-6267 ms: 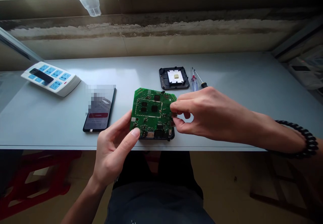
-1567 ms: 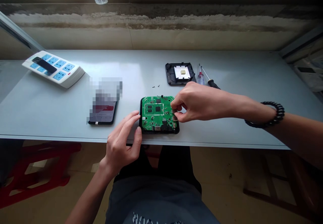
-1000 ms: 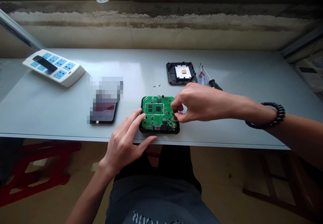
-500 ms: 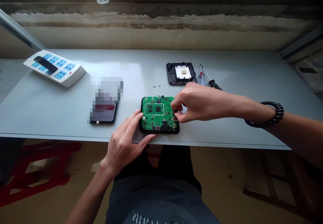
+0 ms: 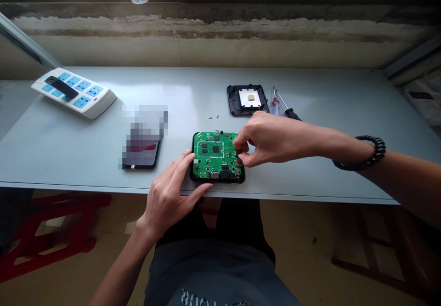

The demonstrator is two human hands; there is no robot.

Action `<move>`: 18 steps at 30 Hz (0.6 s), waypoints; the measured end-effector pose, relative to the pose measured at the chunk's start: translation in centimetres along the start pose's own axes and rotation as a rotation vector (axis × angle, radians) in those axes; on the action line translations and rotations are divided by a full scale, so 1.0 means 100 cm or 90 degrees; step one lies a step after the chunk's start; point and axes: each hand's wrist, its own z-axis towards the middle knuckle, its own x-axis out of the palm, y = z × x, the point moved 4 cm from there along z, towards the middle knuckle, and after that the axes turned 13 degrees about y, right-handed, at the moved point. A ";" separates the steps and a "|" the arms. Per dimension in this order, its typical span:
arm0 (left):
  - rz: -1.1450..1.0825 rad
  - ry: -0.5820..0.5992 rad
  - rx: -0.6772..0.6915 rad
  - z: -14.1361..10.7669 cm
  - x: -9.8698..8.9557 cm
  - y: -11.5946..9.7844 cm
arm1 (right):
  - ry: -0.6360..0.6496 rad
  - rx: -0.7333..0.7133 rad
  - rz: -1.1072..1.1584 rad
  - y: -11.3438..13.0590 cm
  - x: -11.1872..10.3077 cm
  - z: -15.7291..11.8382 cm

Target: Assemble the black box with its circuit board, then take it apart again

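The right hand (image 5: pixel 272 140) is held with its fingertips (image 5: pixel 237 146) pinched together at the right edge of a green circuit board (image 5: pixel 215 152); what is gripped between them is hidden by the fingers. A beaded black bracelet (image 5: pixel 379 150) is worn on that wrist. The left hand (image 5: pixel 168 195) is spread, with its fingers pressed against the left and lower edges of the board.

The board is seated in one black housing (image 5: pixel 217 182), which lies flat on the counter (image 5: pixel 310 90) near its front edge. No brand or label can be read on the board. Just behind it, two small screws (image 5: pixel 209 118) are lying on the counter. Farther back, one black frame (image 5: pixel 231 99) is laid with a white pad (image 5: pixel 244 101) at its centre, and a small tan block (image 5: pixel 251 97) is set on the pad. Beside the frame, two screwdrivers are placed: one with a translucent handle (image 5: pixel 275 107), one with a black handle (image 5: pixel 292 114).

To the left, one smartphone (image 5: pixel 141 159) is lying with its screen partly blurred out, and no writing on it can be read. Beyond it stands one white power strip (image 5: pixel 99 101) with blue sockets, a black bar (image 5: pixel 61 87) lying across them.
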 end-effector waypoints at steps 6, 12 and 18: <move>0.000 -0.003 0.005 0.000 0.000 0.000 | 0.018 -0.009 0.000 0.001 -0.001 0.001; 0.007 -0.007 0.013 0.000 0.000 0.000 | 0.009 0.005 -0.020 0.001 0.000 0.001; 0.010 -0.010 0.013 -0.001 0.002 0.001 | 0.008 -0.008 -0.031 -0.001 0.000 0.002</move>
